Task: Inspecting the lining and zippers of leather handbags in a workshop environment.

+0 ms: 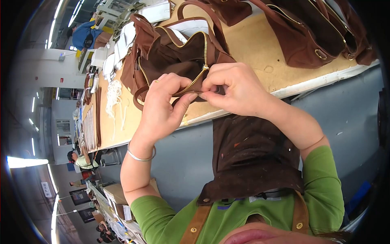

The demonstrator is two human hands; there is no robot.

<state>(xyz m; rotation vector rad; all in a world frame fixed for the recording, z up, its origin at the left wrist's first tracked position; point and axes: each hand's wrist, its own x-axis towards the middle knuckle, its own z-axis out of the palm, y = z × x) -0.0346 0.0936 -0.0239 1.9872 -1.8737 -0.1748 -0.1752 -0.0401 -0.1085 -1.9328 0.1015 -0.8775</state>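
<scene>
A brown handbag (182, 58) lies with its top gaping on the table in front of me, its dark brown lining showing. Along its mouth runs a brass-coloured zipper (193, 80) with a metal slider. My left hand (167, 100) pinches the bag's near edge just below the zipper between thumb and fingers. Close beside it, my right hand (233, 87) pinches the same edge, fingertips almost touching those of the left. The small piece between the fingertips is too hidden to make out. A brown handle loop shows partly behind my left hand.
More brown handbags (307, 39) with zippers stand at the table's right. White cord (114, 94) lies left of the bag, near stacked brown strips (98, 119). The table's near edge (201, 118) runs in front of my apron. Several people are farther off at the left.
</scene>
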